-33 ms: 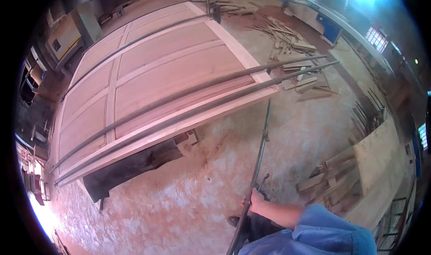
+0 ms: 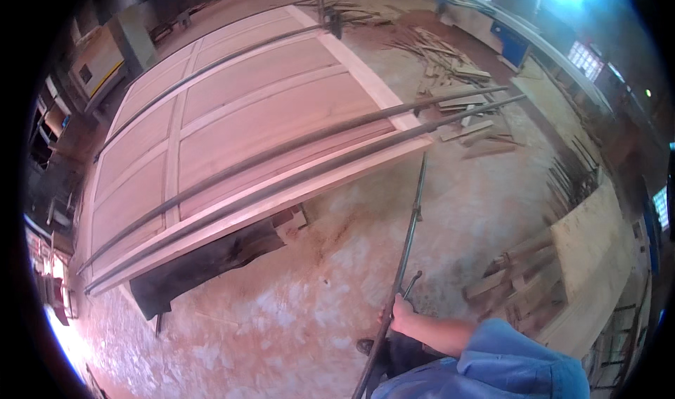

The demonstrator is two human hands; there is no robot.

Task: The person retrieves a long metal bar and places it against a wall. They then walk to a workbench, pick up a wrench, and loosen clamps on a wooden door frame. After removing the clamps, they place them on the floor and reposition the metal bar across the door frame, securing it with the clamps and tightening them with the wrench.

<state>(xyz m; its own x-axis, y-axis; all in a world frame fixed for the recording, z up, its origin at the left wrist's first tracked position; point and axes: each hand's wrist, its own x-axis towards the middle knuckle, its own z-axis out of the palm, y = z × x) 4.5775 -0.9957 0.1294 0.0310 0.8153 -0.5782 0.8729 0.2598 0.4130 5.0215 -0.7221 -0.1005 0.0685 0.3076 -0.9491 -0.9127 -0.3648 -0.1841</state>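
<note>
My right hand (image 2: 401,314) is closed round the long bar clamp (image 2: 402,258), beside its screw handle (image 2: 413,281). The dark metal bar slants up from the lower edge, and its far end stands close to the near right corner of a large wooden panel (image 2: 260,104). The panel has a pale frame with several inset fields and lies flat, raised off the floor. Across its near side run two long clamp bars (image 2: 295,143), their right ends jutting past the edge. Another clamp bar (image 2: 211,67) crosses farther back. My left hand is out of sight.
Under the panel's near edge hangs a dark sheet (image 2: 211,262). Scrap wood (image 2: 450,72) is heaped beyond its right side. Offcuts (image 2: 517,276) and a plywood sheet (image 2: 594,248) lie at the right, near several thin rods (image 2: 573,174). A long bench (image 2: 485,23) stands far right.
The far end of the bar clamp has shifted slightly right relative to the panel's corner. My right hand keeps its grip, and the whole view has moved a little.
</note>
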